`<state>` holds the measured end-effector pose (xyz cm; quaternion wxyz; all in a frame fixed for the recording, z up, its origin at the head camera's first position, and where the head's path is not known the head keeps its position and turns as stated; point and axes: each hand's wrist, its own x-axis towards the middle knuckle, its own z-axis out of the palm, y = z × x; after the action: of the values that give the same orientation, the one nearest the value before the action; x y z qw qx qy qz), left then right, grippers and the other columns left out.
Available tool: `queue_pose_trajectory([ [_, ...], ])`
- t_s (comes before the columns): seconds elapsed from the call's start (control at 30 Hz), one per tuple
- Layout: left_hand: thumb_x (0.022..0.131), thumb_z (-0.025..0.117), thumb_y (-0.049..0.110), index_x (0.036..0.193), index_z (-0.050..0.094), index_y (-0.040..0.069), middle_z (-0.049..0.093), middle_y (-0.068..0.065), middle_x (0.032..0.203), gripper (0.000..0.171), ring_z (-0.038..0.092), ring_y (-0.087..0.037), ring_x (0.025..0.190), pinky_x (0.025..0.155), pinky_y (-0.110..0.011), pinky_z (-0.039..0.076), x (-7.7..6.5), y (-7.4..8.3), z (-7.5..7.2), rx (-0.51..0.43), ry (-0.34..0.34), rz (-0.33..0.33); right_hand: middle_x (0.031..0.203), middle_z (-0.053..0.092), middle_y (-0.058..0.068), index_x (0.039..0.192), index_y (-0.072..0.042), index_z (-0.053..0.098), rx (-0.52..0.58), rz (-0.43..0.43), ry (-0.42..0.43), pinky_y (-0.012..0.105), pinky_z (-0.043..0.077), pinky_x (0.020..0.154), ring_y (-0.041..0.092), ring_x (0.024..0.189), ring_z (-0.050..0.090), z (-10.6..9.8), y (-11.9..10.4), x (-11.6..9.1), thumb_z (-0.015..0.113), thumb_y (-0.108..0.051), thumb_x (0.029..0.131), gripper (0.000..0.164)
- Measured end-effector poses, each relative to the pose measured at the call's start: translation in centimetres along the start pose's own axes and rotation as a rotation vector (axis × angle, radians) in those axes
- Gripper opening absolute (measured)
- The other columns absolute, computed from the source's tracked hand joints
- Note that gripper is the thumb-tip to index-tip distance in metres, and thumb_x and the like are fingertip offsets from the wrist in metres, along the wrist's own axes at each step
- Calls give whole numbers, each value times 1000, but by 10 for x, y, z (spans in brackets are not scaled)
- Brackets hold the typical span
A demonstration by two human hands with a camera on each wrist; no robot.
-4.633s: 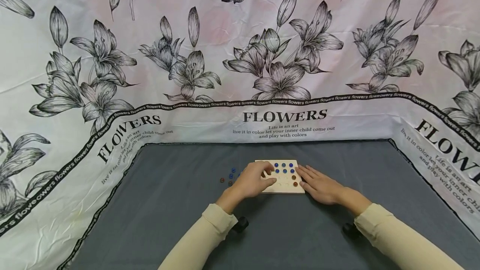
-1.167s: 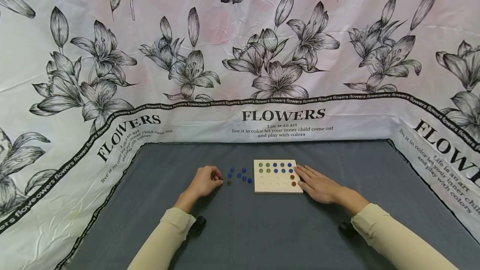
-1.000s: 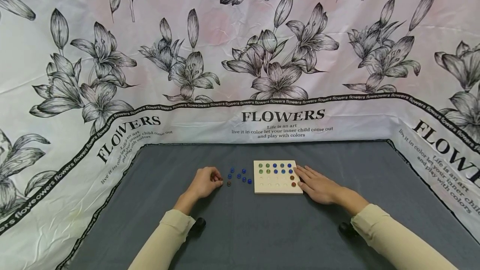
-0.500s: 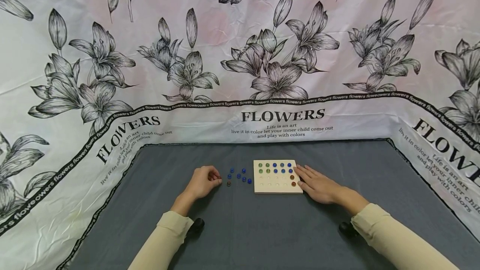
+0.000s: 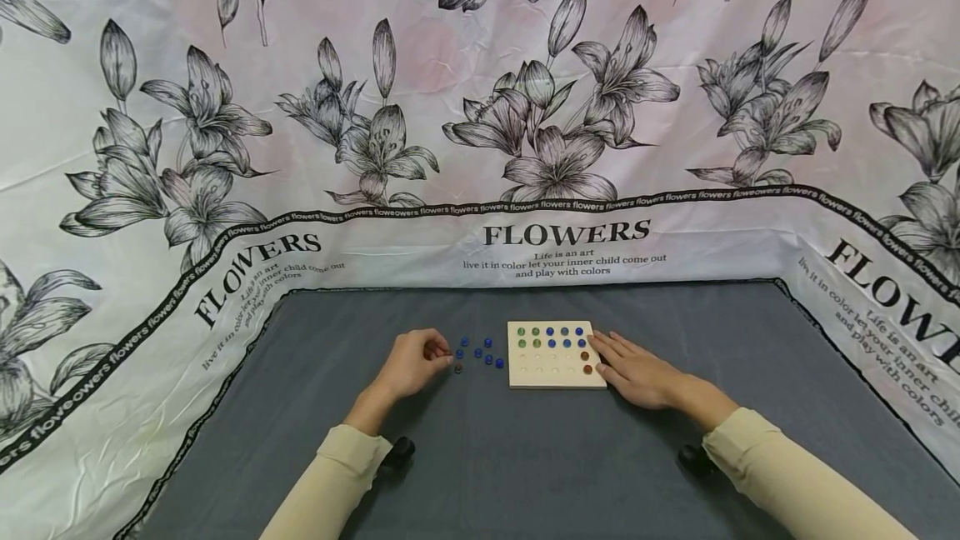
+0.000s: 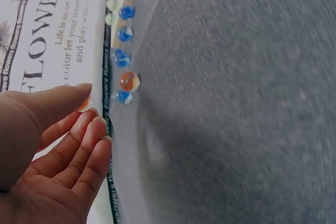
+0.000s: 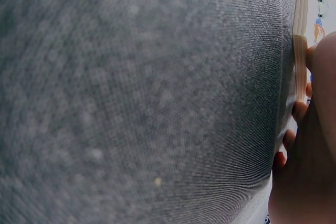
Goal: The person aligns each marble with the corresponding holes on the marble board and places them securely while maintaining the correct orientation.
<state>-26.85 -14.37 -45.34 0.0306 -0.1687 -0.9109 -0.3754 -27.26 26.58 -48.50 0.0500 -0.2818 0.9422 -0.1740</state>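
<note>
My left hand (image 5: 411, 363) is left of the loose marbles, pinching an orange marble (image 6: 85, 103) between thumb and fingertips; the thumb hides most of it. Just past the fingertips lie another orange marble (image 6: 129, 82) and several blue marbles (image 5: 478, 353) on the grey cloth. To their right is a pale wooden board (image 5: 551, 382) with rows of round hollows. Green marbles (image 5: 536, 332) and blue marbles (image 5: 564, 332) fill its two back rows. Two orange-brown marbles (image 5: 586, 356) sit at its right end. My right hand (image 5: 645, 375) rests with extended fingers along the board's right edge.
Grey cloth (image 5: 525, 465) covers the tabletop, bordered by a white band printed with "FLOWERS" (image 5: 567, 232). Behind it rises a flower-patterned cloth (image 5: 420, 148). Dark wrist-worn devices (image 5: 399, 451) show below both wrists.
My left hand has left the board's left side, moved left to the loose marbles and taken hold of an orange one. Lately it has shifted slightly right. The right hand stays at the board.
</note>
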Motion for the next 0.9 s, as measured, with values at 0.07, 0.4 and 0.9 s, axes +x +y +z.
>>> queue_pose_trajectory([
  [0.07,93,75,5,98,72,3,68,-2,88,7,61,-12,77,69,-30,53,1,3,1,-8,-1,5,165,26,23,160,-2,29,0,5,-3,65,22,117,50,150,21,0,0,0,38,-38,111,61],
  [0.4,93,75,5,98,72,4,69,-1,89,7,62,-11,76,69,-28,52,5,13,7,-33,-8,45,168,23,16,162,-7,26,-5,24,-16,61,22,119,44,153,18,4,7,2,35,-44,111,63],
  [0.9,92,75,5,97,72,3,71,-3,88,7,62,-11,76,69,-26,53,10,26,18,-48,-19,110,168,23,15,162,-7,26,-12,46,-24,61,21,120,42,154,17,6,6,3,39,-39,112,61],
])
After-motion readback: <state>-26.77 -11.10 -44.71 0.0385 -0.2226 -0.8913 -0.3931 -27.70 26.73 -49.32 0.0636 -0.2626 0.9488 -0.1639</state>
